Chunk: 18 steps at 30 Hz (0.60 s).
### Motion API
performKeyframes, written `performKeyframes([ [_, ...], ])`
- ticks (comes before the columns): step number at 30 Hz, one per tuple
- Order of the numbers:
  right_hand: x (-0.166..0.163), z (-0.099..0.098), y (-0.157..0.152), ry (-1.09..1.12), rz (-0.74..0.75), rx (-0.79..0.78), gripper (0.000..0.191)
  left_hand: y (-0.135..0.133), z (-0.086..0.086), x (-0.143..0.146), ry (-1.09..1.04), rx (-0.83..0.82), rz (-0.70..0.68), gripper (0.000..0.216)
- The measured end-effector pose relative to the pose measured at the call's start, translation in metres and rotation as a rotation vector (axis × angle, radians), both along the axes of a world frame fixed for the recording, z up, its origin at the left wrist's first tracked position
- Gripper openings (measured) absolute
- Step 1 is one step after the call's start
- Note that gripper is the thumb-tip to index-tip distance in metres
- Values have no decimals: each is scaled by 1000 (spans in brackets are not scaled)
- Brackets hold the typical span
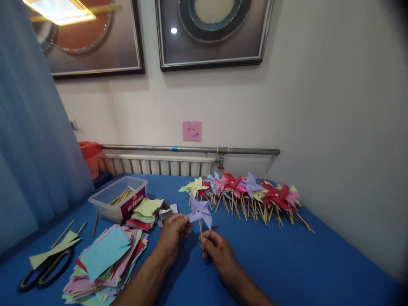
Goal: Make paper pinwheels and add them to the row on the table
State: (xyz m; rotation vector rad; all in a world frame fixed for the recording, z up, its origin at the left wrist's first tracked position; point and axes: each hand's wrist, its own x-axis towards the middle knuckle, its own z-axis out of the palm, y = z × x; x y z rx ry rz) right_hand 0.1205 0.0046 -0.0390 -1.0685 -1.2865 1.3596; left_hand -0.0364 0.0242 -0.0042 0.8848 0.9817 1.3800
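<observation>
A light purple paper pinwheel stands nearly upright on a thin wooden stick, with a small pin at its centre. My right hand is closed around the lower part of the stick. At the left blade, my left hand has its fingers curled and its fingertips pinching the paper edge. Just behind that hand is a small open box with dark contents too small to make out. Nearby lies a short stack of coloured paper pieces.
Finished pinwheels lie in a row at the back right. A clear plastic box holds wooden sticks. Left on the blue table are a large paper pile and black-handled scissors. A radiator runs behind.
</observation>
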Motion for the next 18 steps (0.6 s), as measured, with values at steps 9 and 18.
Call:
performKeyframes([
  [9, 2, -3, 1, -36, 25, 30, 26, 3, 2, -1, 24, -27, 17, 24],
  [18, 1, 1, -1, -8, 27, 29, 24, 2, 1, -1, 11, -28, 22, 28],
])
